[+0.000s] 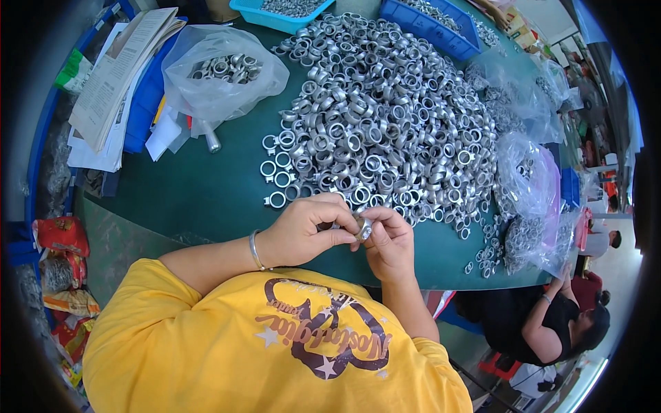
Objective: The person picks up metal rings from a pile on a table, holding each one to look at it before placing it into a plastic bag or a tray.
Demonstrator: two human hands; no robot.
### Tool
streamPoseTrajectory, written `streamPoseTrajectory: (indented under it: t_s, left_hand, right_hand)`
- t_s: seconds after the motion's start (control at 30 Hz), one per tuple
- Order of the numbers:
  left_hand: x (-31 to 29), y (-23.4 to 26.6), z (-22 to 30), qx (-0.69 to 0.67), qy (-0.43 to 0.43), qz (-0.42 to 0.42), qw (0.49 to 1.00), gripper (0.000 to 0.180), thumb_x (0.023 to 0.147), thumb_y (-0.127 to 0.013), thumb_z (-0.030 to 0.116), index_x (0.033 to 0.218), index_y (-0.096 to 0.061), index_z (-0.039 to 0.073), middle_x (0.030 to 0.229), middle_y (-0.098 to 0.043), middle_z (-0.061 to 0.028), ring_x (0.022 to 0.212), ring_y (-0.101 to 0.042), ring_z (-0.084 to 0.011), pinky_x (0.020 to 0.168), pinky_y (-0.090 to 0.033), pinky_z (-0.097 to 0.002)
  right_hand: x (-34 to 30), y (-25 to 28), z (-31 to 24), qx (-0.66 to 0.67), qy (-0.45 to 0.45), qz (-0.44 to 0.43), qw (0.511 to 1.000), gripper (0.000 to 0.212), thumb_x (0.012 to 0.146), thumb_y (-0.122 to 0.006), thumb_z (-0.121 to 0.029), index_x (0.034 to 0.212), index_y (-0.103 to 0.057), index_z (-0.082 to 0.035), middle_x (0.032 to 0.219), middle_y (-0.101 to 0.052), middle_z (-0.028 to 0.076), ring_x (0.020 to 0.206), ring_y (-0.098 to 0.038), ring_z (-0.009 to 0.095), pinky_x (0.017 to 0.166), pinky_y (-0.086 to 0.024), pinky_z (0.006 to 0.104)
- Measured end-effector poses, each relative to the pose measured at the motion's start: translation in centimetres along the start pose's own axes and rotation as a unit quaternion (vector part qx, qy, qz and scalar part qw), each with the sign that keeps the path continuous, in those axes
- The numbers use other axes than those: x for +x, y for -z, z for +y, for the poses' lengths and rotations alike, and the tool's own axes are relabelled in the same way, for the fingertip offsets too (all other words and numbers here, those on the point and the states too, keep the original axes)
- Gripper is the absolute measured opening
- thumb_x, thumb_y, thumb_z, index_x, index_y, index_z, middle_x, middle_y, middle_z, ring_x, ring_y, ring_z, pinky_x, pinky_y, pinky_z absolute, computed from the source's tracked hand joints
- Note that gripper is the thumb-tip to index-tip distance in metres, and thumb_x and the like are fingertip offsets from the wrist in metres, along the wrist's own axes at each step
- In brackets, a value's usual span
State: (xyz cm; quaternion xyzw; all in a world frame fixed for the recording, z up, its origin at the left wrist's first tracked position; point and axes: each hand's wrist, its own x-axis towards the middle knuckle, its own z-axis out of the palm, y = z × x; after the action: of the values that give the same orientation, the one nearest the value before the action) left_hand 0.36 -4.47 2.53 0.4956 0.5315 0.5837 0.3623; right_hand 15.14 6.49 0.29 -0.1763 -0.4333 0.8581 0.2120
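Observation:
Both of my hands meet in front of a large heap of silver metal rings at the table's near edge. My left hand is closed, with thumb and forefinger pinching one side of a small metal ring. My right hand grips the other side of that ring, its thumb against the metal. The fingers cover much of the ring. A few loose rings, each with a small lug, lie flat just beyond my left hand.
The dark green tabletop carries a clear bag of rings and stacked papers at left. Blue trays stand at the back. More plastic bags of metal parts lie right. A person in black sits at lower right.

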Motion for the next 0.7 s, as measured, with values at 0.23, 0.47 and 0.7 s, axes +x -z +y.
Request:
streamPoseTrajectory:
  t_s: [0.23,0.47,0.7]
  left_hand:
    - [-0.4,0.0,-0.4,0.000,0.026,-0.005,1.000,0.009,0.077,-0.065,0.001,0.086,-0.063,0.002,0.082,-0.059,-0.0052,0.078,-0.056,-0.0149,0.069,-0.044,-0.0249]
    - [-0.4,-0.8,0.4,-0.185,0.181,0.040,0.965,0.009,0.080,-0.064,0.004,0.089,-0.064,0.001,0.084,-0.060,-0.0040,0.073,-0.056,-0.0091,0.065,-0.044,-0.0203]
    - [-0.4,-0.2,-1.0,0.017,0.025,0.069,0.997,0.013,0.080,-0.064,0.006,0.092,-0.066,0.001,0.080,-0.059,-0.0054,0.071,-0.057,-0.0124,0.064,-0.044,-0.0228]
  right_hand:
    - [-0.2,0.3,0.2,-0.025,0.000,0.006,1.000,0.021,0.087,-0.058,-0.011,0.101,-0.056,0.003,0.081,-0.061,0.009,0.067,-0.059,0.014,0.061,-0.049,0.0250]
    - [-0.2,0.5,0.5,0.011,0.034,0.009,0.999,0.012,0.083,-0.061,-0.002,0.092,-0.054,0.003,0.088,-0.060,0.012,0.071,-0.060,0.016,0.062,-0.051,0.0264]
    - [-0.6,-0.6,0.3,-0.061,0.038,0.019,0.997,0.012,0.079,-0.063,0.000,0.087,-0.056,0.005,0.092,-0.058,0.015,0.079,-0.061,0.022,0.070,-0.054,0.0330]
